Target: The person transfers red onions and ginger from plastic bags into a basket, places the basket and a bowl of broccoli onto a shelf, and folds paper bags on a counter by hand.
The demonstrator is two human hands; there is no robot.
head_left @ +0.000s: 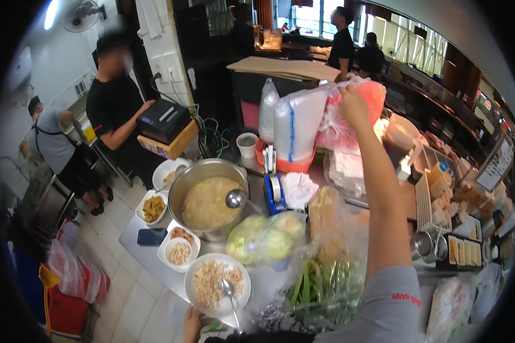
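Your right hand (353,103) is at the pink plastic bags (335,127), right of and beyond the pot (207,233).
Its fingers touch the bags' top; whether they grip, I cannot tell. Your left hand (192,326), nearer you than the pot, is by the plate (212,311), its hold unclear. 1 ladle (234,199) rests inside the pot.

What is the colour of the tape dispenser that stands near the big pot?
The tape dispenser is blue; the head view shows it best.
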